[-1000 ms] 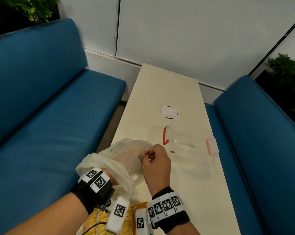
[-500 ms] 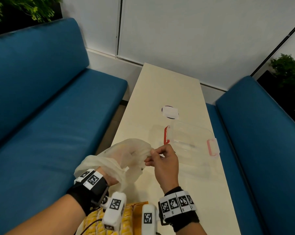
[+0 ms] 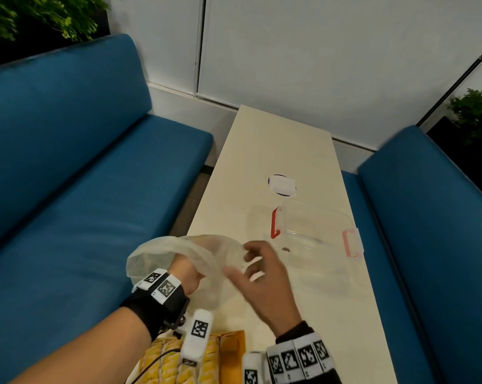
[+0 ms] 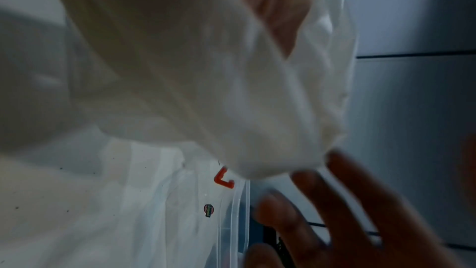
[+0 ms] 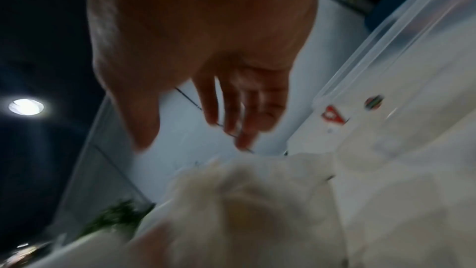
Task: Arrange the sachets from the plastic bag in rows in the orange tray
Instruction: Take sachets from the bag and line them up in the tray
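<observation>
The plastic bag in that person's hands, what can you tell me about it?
The plastic bag is thin, cloudy white film, crumpled and puffed open, held above the near end of the pale table. The left hand reaches inside it, wrist at its mouth. The right hand, fingers spread, sits against its right side; contact is blurred. Something yellowish shows faintly through.

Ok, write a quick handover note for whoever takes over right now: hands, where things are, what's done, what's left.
Left hand: inside the plastic bag, mostly hidden by the film; grip can't be judged.
Right hand: open, fingers spread at the bag's mouth, holding nothing.
Orange tray: at the near table edge, below the wrists, with yellow sachets already lined up in it.
Clear lidded box: beyond the hands, not in use.
Left: take out whatever remains in the bag and add it to the rows.
</observation>
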Tool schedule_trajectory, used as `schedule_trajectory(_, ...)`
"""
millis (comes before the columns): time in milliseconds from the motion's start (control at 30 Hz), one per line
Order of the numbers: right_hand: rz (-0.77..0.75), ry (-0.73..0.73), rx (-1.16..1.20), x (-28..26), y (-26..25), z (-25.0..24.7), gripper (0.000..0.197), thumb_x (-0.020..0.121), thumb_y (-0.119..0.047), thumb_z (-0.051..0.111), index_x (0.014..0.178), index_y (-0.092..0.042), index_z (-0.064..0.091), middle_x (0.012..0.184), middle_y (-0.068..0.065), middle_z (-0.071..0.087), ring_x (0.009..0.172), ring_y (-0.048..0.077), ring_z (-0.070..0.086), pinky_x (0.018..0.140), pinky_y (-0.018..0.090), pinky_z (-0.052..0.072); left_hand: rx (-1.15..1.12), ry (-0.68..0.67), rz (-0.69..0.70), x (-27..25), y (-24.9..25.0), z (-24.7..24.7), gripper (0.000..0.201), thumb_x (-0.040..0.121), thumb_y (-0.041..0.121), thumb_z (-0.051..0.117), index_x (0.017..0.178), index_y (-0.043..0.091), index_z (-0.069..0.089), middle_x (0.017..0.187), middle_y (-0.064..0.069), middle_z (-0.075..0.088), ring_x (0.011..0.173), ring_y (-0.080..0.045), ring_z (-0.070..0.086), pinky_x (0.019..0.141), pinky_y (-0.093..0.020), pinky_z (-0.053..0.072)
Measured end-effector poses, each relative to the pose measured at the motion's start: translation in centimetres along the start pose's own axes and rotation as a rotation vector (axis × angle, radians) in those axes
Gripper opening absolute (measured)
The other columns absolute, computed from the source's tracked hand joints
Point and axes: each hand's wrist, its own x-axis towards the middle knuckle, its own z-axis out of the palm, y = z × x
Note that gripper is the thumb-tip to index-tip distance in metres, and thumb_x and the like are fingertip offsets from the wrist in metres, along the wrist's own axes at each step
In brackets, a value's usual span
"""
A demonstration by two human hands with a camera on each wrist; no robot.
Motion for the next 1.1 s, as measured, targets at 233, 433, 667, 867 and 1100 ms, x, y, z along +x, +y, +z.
schedule_trajectory(233, 0.04, 0.011, -0.185, 1.8, 2.6, 2.0, 0.013, 0.085, -0.026, 0.069, 0.075, -0.027, 0.061, 0.076, -0.007, 0.065, 0.068, 0.008, 0.061, 0.066, 0.028, 0.052, -0.203, -0.015, 0.136, 0.8, -1.8, 1.1, 0.024, 0.092, -0.006, 0.058, 0.075, 0.012, 0.056, 0.079, -0.01, 0.058, 0.068, -0.019, 0.057, 0.069, -0.03, 0.055)
schedule_trajectory(433, 0.108, 0.208, -0.169, 4.0, 3.7, 0.6, 0.021, 0.085, -0.027, 0.061, 0.066, -0.025, 0.051, 0.069, -0.002, 0.061, 0.062, 0.024, 0.065, 0.057, 0.044, 0.057, -0.199, -0.221, 0.179, -2.5, -0.4, -2.0, 0.016, 0.086, 0.024, 0.08, 0.082, 0.013, 0.069, 0.075, -0.005, 0.061, 0.069, -0.015, 0.057, 0.063, -0.025, 0.051)
schedule_trajectory(667, 0.046, 0.219, -0.329, 5.5, 3.1, 0.5, 0.016, 0.09, -0.014, 0.058, 0.075, -0.013, 0.054, 0.075, 0.0, 0.057, 0.068, 0.016, 0.054, 0.057, 0.021, 0.042, -0.359, -0.529, 0.226, -5.3, -3.1, -5.5, 0.022, 0.081, 0.03, 0.081, 0.088, 0.014, 0.068, 0.091, -0.013, 0.064, 0.086, -0.024, 0.063, 0.057, -0.024, 0.049)
schedule_trajectory(867, 0.13, 0.141, -0.559, 3.9, 6.9, 0.9, 0.012, 0.095, -0.022, 0.055, 0.086, -0.014, 0.056, 0.091, 0.004, 0.06, 0.076, 0.021, 0.055, 0.068, 0.034, 0.049, -0.675, -0.481, 0.079, -7.1, -8.5, -5.9, 0.015, 0.092, 0.026, 0.069, 0.089, 0.012, 0.073, 0.102, -0.014, 0.066, 0.088, -0.023, 0.064, 0.055, -0.025, 0.054)
schedule_trajectory(1100, 0.146, 0.085, -0.557, -0.5, 5.9, 0.2, 0.047, 0.086, -0.04, 0.07, 0.124, -0.02, 0.051, 0.121, -0.002, 0.048, 0.095, 0.017, 0.058, 0.076, 0.035, 0.051, -0.773, -0.389, -0.027, -8.1, -13.0, -5.2, 0.028, 0.093, 0.029, 0.068, 0.107, 0.007, 0.075, 0.103, -0.015, 0.069, 0.09, -0.025, 0.067, 0.062, -0.029, 0.059)
